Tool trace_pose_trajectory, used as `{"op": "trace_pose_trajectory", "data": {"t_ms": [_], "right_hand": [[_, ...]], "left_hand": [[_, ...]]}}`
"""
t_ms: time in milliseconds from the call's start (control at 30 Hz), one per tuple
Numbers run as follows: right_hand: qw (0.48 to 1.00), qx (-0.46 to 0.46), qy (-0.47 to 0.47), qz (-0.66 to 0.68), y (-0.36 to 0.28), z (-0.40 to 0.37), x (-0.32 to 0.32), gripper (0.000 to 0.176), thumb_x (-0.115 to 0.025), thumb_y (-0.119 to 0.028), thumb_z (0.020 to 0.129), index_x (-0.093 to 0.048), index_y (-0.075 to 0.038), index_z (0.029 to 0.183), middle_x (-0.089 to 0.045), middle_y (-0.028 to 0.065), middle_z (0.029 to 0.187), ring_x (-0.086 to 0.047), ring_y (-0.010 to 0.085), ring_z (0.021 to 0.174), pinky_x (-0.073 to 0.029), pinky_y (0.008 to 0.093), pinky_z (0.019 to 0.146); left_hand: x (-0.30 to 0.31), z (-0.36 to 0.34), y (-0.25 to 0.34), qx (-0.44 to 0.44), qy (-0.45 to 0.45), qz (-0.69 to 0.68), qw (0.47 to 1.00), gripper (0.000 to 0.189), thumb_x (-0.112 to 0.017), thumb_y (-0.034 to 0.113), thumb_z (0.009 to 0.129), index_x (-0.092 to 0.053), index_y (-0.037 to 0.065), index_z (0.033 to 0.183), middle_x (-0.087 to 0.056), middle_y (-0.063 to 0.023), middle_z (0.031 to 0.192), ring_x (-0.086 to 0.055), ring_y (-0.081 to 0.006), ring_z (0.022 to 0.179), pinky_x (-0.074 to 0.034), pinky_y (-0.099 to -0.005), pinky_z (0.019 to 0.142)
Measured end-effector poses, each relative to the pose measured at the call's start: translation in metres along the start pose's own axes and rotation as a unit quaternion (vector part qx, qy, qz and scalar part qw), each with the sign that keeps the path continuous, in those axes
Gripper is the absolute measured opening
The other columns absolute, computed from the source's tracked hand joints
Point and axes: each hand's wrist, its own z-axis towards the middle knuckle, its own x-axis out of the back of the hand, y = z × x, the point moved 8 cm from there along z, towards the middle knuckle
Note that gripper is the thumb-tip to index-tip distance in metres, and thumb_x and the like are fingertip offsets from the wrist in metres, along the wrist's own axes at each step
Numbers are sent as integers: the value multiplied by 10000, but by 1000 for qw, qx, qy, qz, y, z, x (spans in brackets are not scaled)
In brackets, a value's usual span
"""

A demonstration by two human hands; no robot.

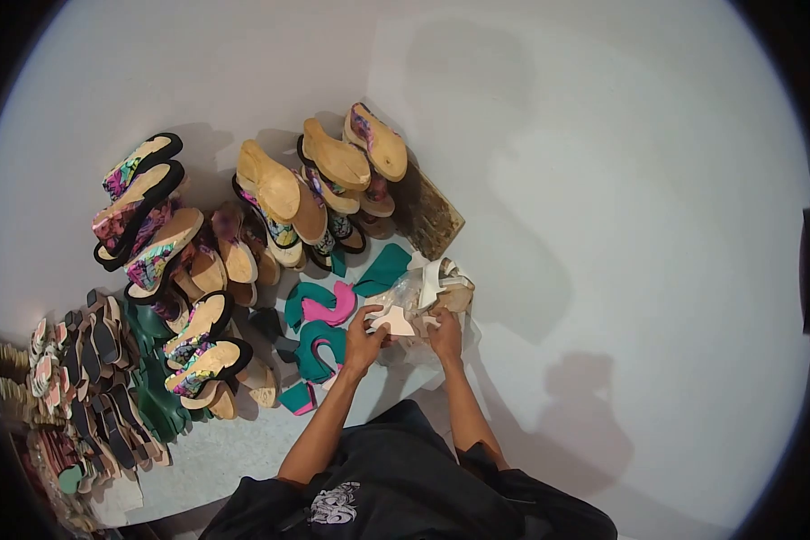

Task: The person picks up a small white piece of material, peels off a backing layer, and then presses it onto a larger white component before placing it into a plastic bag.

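Observation:
My left hand (363, 344) is closed on a pale, flat cut piece (394, 321) with a curved outline, gripping its left side. Just right of that piece, my right hand (445, 338) has its fingers bent together at the crumpled clear plastic bag (408, 292); what they pinch is too small to tell. A white strap-like piece (434, 281) lies behind the bag. Left of my hands are teal cut pieces (313, 353) and a pink curved piece (331, 306). Another teal piece (384, 269) lies farther back.
Wooden shoe lasts (270, 183) with patterned uppers crowd the table's back. More patterned shoes (209, 364) stand at the left, beside dark green pieces (157, 396) and stacked dark soles (108, 342). A worn wooden block (434, 216) sits by the wall (657, 225) at right.

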Motion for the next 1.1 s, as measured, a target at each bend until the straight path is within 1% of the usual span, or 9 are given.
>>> {"op": "trace_pose_trajectory", "data": {"t_ms": [200, 333, 433, 500, 533, 600, 633, 767, 1100], "right_hand": [[998, -3, -20, -66, 1, -14, -8, 308, -716, -66, 736, -589, -41, 1015, -484, 185, 1152, -559, 378, 1024, -469, 444, 826], [999, -19, 3, -46, 9, -14, 0, 301, -721, -67, 733, -589, -37, 1002, -475, 182, 1115, -554, 371, 1019, -462, 441, 831], [993, 62, 80, -65, -4, -11, 27, 238, -700, -52, 755, -588, -28, 964, -535, 167, 1038, -604, 324, 926, -484, 410, 767], [984, -51, 5, 173, 16, 1, 21, 274, -656, -28, 806, -542, -17, 1055, -587, 127, 889, -625, 208, 703, -526, 307, 590], [983, -52, 6, 174, 3, 1, 30, 274, -656, -28, 806, -542, -17, 1055, -587, 127, 889, -625, 208, 703, -526, 307, 590], [902, -116, -36, 415, -33, -9, 48, 334, -615, -20, 845, -484, -19, 1152, -612, 92, 815, -603, 141, 596, -517, 250, 502], [895, -114, -64, 427, -39, -10, 47, 374, -583, -17, 870, -439, -26, 1215, -620, 116, 852, -623, 151, 633, -544, 261, 555], [848, -164, -122, 489, -50, -23, 24, 268, -553, -32, 898, -486, -1, 1156, -629, 123, 865, -656, 173, 692, -562, 283, 594], [928, -109, -35, 354, -56, -35, 18, 263, -608, -53, 874, -557, 23, 1120, -615, 113, 841, -632, 158, 592, -533, 259, 531]], "left_hand": [[1, 7, -12, 8, -3, 9, 1000, 299, -563, 15, 877, -533, -33, 1171, -610, -146, 1046, -695, -205, 758, -556, -254, 580], [-1, 8, -19, 11, -21, 12, 1000, 279, -551, 19, 881, -533, -40, 1154, -604, -137, 1050, -696, -208, 767, -558, -259, 590], [-2, 7, -20, 18, -21, -3, 1000, 262, -528, 7, 888, -518, -41, 1145, -604, -142, 1042, -695, -213, 790, -560, -260, 614], [-3, 8, -21, 24, -18, -14, 999, 253, -516, -1, 890, -507, -41, 1140, -604, -147, 1040, -695, -216, 802, -560, -260, 626], [-4, 8, -23, 31, -20, -19, 999, 245, -511, -1, 893, -499, -35, 1135, -606, -150, 1034, -695, -218, 811, -560, -263, 634], [-5, 10, -24, 36, -23, -21, 999, 237, -506, -2, 896, -492, -28, 1131, -608, -152, 1027, -694, -220, 820, -561, -266, 642], [-6, 10, -25, 41, -22, -27, 999, 223, -513, 4, 899, -492, -15, 1120, -617, -148, 1002, -690, -223, 808, -563, -280, 652], [-15, 5, -23, 55, -35, -30, 997, 211, -520, 31, 911, -489, 18, 1120, -641, -132, 963, -686, -226, 823, -567, -304, 681], [-19, 1, -19, 52, -79, -86, 992, 227, -510, 72, 929, -461, 34, 1147, -643, -112, 950, -672, -226, 872, -563, -321, 712]]}}
